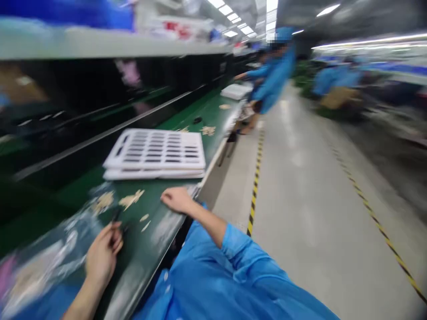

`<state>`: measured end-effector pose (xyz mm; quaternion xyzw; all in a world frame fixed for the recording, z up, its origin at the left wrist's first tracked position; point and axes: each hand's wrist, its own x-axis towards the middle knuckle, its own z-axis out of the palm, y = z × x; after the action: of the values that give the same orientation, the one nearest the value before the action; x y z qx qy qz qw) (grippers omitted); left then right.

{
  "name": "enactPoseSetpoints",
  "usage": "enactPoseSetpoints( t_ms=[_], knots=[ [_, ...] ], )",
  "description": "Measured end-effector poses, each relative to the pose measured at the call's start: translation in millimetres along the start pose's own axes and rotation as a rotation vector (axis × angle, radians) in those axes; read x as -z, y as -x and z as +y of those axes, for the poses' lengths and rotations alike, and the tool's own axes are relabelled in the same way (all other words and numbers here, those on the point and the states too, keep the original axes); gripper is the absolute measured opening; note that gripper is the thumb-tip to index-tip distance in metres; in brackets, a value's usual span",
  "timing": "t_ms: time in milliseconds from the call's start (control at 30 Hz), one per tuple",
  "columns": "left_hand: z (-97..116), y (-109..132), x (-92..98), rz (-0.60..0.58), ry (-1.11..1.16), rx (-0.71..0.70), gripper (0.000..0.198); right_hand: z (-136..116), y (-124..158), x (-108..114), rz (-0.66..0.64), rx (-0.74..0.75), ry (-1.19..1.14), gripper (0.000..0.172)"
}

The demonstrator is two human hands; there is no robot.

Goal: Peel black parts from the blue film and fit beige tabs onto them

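Note:
My left hand (103, 253) is closed, its fingertips pinched on a small black piece (116, 214) that motion blur keeps from showing its kind. Beside it, a clear plastic bag (71, 235) lies on the green work surface (160, 213). Small beige pieces (131, 199) are scattered just beyond this hand. My right hand (176, 198) rests curled near the front edge of the surface; whatever its fingers may hold is hidden. Right beyond it sits a stack of white slotted trays (156, 151), apart from the hand.
Farther along the bench lie more beige pieces (208, 130), a black round item (197, 120) and another white tray (236, 91). A person in blue (275, 73) stands there. A shelf (100, 43) overhangs the left side. Yellow-black tape (256, 178) marks the floor on the right.

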<state>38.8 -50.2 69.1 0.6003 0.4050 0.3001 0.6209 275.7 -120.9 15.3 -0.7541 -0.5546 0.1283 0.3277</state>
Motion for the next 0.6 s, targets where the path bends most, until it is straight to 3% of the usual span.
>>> enactPoseSetpoints(
  t_ms=[133, 267, 400, 500, 600],
  knots=[
    [-44.3, 9.4, 35.9, 0.183, 0.042, 0.110, 0.034, 20.3, -5.2, -11.2, -0.010, -0.069, -0.189, 0.033],
    [-55.4, 24.5, 55.7, 0.223, 0.066, 0.151, 0.044, 18.9, -28.1, -15.6, -0.100, -0.056, -0.357, 0.035],
    [-47.0, 28.0, 53.0, 0.267, 0.123, 0.097, 0.055, -28.3, -51.3, -24.2, -0.338, 0.093, -0.520, 0.039],
    [-41.1, 18.3, 46.0, 0.310, 0.155, 0.034, 0.052, -70.1, -65.5, -41.1, -0.522, 0.227, -0.632, 0.042],
    [-38.1, 8.4, 39.3, 0.346, 0.170, -0.007, 0.044, -95.2, -70.7, -54.9, -0.549, 0.349, -0.725, 0.027]
  ],
)
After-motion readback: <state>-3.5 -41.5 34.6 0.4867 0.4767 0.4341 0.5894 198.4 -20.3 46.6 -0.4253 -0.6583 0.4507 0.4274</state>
